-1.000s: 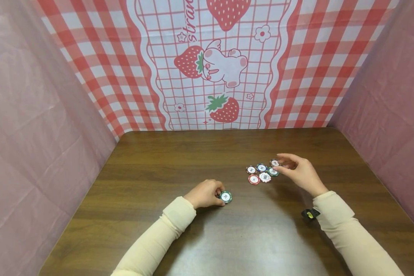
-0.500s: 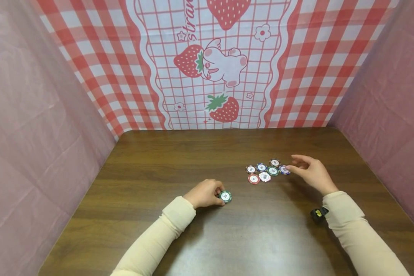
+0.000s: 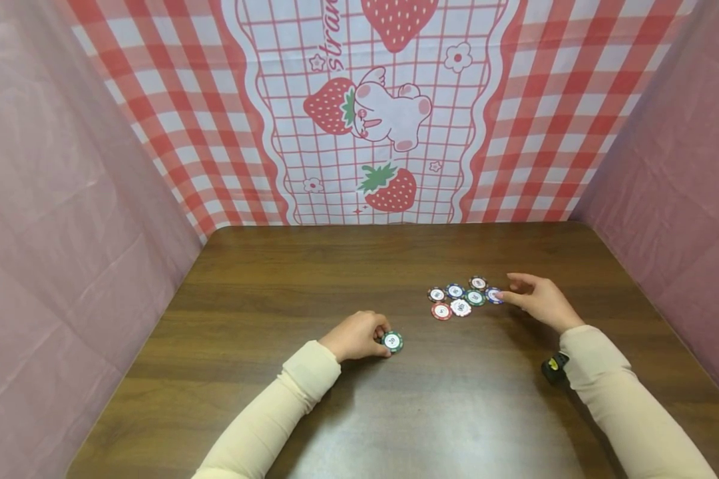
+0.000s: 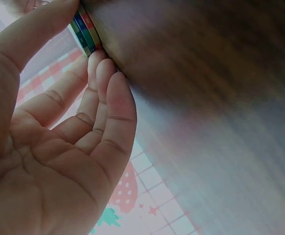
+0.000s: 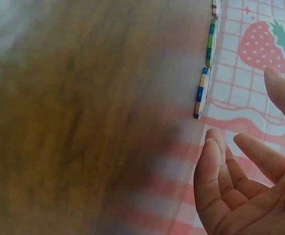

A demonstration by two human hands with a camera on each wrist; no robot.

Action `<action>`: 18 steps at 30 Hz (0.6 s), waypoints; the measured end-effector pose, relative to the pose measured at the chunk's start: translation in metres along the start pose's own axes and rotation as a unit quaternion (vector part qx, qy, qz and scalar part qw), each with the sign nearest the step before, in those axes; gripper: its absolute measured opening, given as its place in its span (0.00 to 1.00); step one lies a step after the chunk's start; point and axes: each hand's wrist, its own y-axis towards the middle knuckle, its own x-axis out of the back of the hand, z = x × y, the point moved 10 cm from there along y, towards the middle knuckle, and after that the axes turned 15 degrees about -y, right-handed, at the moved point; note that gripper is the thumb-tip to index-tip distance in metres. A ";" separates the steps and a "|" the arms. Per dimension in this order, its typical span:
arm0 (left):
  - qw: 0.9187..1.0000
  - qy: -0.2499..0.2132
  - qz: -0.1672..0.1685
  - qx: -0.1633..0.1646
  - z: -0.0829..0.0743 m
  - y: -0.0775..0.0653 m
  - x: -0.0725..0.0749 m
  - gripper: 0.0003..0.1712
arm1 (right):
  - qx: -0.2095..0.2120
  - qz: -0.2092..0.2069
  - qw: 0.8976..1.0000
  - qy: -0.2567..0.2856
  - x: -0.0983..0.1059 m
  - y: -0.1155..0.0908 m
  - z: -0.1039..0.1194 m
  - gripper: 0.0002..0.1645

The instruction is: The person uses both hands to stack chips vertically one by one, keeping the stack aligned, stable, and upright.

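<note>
Left of centre in the head view's lower half, the left hand [image 3: 356,334] pinches a short stack of round, plastic-looking poker chips [image 3: 392,341], green and white on top, between thumb and fingers. An uneven squeeze could shear its layers apart across the brown wood-grain table [image 3: 443,399].

Right of centre, a flat red-and-white round chip [image 3: 441,311] and a white round chip with dark printing [image 3: 461,307] sit in a tight group, so bumping one would probably shift its neighbours. At the group's right end lies a blue-and-white round chip [image 3: 492,295]. The right hand [image 3: 542,301] hangs beside it, fingers loose, gripping nothing; a low thumb could knock that chip leftward.
</note>
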 end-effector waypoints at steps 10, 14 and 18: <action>1.000 0.000 0.001 0.003 0.001 0.000 -0.001 0.18 | 0.014 0.003 1.000 -0.026 -0.005 0.010 0.002 0.42; 1.000 -0.001 0.001 0.003 0.001 0.000 -0.001 0.18 | 0.018 0.008 0.999 -0.037 -0.008 0.013 0.003 0.40; 1.000 0.000 0.002 0.003 0.001 0.001 -0.001 0.18 | 0.022 0.032 0.998 -0.040 -0.014 0.015 0.003 0.42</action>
